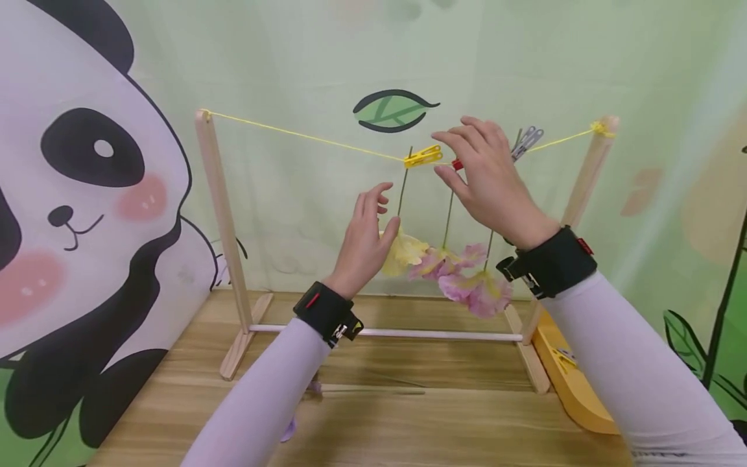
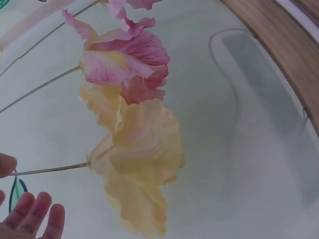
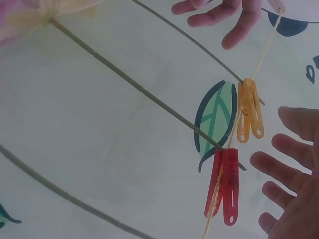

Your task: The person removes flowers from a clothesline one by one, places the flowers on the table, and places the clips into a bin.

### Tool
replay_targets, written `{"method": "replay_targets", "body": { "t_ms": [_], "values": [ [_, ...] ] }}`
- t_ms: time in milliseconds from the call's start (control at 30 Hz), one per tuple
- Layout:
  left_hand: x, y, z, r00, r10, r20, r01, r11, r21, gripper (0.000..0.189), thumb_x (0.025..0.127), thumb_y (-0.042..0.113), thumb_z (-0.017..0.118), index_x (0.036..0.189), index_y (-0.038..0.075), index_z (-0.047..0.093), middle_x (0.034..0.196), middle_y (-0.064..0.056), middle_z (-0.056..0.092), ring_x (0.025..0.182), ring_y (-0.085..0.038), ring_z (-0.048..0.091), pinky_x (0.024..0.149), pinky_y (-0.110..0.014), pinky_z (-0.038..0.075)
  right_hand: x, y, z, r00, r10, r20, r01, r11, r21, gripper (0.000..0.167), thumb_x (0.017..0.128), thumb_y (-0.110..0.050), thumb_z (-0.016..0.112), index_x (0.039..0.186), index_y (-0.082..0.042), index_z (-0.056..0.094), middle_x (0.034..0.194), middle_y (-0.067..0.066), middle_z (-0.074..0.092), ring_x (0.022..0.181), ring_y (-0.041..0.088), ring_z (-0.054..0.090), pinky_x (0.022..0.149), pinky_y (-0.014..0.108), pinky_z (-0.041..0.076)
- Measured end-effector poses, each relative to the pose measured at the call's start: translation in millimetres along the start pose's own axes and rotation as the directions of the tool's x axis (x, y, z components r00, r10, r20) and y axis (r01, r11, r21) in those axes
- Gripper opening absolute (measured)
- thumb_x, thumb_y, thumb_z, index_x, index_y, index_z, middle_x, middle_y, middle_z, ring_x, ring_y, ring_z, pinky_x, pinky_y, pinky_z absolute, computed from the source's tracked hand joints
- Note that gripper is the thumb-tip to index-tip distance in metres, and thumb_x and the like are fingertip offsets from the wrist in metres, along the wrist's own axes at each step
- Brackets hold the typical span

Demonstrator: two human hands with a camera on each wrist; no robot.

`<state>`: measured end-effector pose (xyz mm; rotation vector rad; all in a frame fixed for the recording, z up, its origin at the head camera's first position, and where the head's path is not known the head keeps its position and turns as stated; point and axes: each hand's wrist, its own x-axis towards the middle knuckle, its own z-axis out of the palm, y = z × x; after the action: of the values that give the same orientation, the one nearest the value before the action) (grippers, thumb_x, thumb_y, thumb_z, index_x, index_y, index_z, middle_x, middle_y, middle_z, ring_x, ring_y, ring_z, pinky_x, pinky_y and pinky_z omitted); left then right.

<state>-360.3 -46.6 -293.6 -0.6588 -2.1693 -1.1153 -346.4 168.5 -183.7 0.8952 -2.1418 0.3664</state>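
A yellow string [image 1: 303, 137] hangs between two wooden posts, with a yellow clothespin [image 1: 423, 157], a red clothespin [image 3: 229, 184] and a grey clothespin [image 1: 528, 143] on it. Flower stems run down from the pins to a pale yellow flower [image 2: 142, 159] and two pink flowers [image 1: 476, 293]. My left hand [image 1: 366, 230] is beside the yellow flower's stem, fingers loosely bent and gripping nothing. Close to the red and yellow pins, my right hand [image 1: 486, 176] has its fingers spread with nothing held; in the head view it covers most of the red pin.
The posts [image 1: 224, 220] stand on wooden feet joined by a white rod [image 1: 432, 334]. A yellow tray [image 1: 583, 395] with more clothespins lies at the right. On the wooden table, a loose stem [image 1: 373, 391] and purple petals [image 1: 288, 431] lie partly behind my left arm.
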Motion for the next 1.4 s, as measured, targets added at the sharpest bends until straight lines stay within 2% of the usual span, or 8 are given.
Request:
{"method": "replay_targets", "body": {
  "t_ms": [167, 333, 633, 900, 1133, 1400],
  "values": [
    [7.7, -1.9, 6.4, 1.0, 0.023, -0.014, -0.023, 1.0, 0.009, 0.057, 0.105, 0.01, 0.062, 0.156, 0.009, 0.036, 0.131, -0.014, 0.055, 0.12, -0.026, 0.057, 0.099, -0.042, 0.05, 12.5, 0, 1, 0.993, 0.043, 0.108, -0.04, 0.999, -0.032, 0.046, 0.105, -0.022, 0.065, 0.145, -0.002, 0.057, 0.143, 0.022, 0.057, 0.15, 0.04, 0.031, 0.127, 0.051, 0.006],
    [12.9, -1.5, 9.9, 1.0, 0.025, -0.013, -0.025, 1.0, -0.009, 0.061, 0.105, 0.009, 0.061, 0.159, 0.012, 0.033, 0.133, -0.015, 0.06, 0.123, -0.027, 0.059, 0.104, -0.041, 0.049, 20.7, -2, 3, 0.98, 0.062, 0.191, -0.053, 0.997, -0.053, 0.047, 0.103, -0.023, 0.068, 0.144, -0.002, 0.058, 0.142, 0.023, 0.058, 0.149, 0.041, 0.033, 0.126, 0.054, 0.009],
    [17.6, 0.8, 14.7, 0.999, 0.036, -0.024, -0.037, 0.998, -0.043, 0.063, 0.105, 0.004, 0.06, 0.16, 0.012, 0.031, 0.126, -0.019, 0.063, 0.117, -0.026, 0.063, 0.099, -0.04, 0.055, 28.8, -4, 4, 0.976, 0.045, 0.212, -0.033, 0.998, -0.062, 0.03, 0.103, -0.018, 0.068, 0.127, 0.0, 0.07, 0.119, 0.019, 0.066, 0.13, 0.042, 0.046, 0.116, 0.058, 0.025],
    [17.0, -2.4, 17.0, 0.997, 0.065, -0.041, -0.063, 0.997, 0.035, 0.059, 0.105, -0.001, 0.058, 0.157, 0.014, 0.037, 0.114, -0.015, 0.066, 0.103, -0.026, 0.067, 0.091, -0.037, 0.056, 33.0, -6, 5, 0.965, 0.066, 0.253, -0.05, 0.996, -0.069, 0.024, 0.103, -0.014, 0.066, 0.121, 0.0, 0.074, 0.108, 0.016, 0.065, 0.112, 0.038, 0.047, 0.106, 0.056, 0.031],
    [17.3, -2.0, 15.3, 0.993, 0.103, -0.059, -0.098, 0.992, 0.073, 0.058, 0.103, 0.001, 0.062, 0.155, 0.013, 0.041, 0.109, -0.011, 0.067, 0.099, -0.025, 0.066, 0.09, -0.037, 0.055, 36.9, -4, 8, 0.973, 0.072, 0.221, -0.062, 0.997, -0.054, 0.013, 0.1, -0.006, 0.068, 0.108, 0.003, 0.073, 0.103, 0.017, 0.064, 0.108, 0.036, 0.046, 0.104, 0.054, 0.029],
    [16.3, -1.4, 12.9, 0.992, 0.102, -0.071, -0.098, 0.993, 0.064, 0.058, 0.103, -0.001, 0.062, 0.155, 0.014, 0.043, 0.108, -0.011, 0.068, 0.099, -0.025, 0.067, 0.088, -0.038, 0.056, 37.6, -3, 13, 0.993, 0.063, 0.099, -0.059, 0.998, -0.038, 0.007, 0.1, 0.0, 0.066, 0.102, 0.006, 0.066, 0.1, 0.019, 0.063, 0.105, 0.038, 0.047, 0.1, 0.053, 0.031]
  ]
}}
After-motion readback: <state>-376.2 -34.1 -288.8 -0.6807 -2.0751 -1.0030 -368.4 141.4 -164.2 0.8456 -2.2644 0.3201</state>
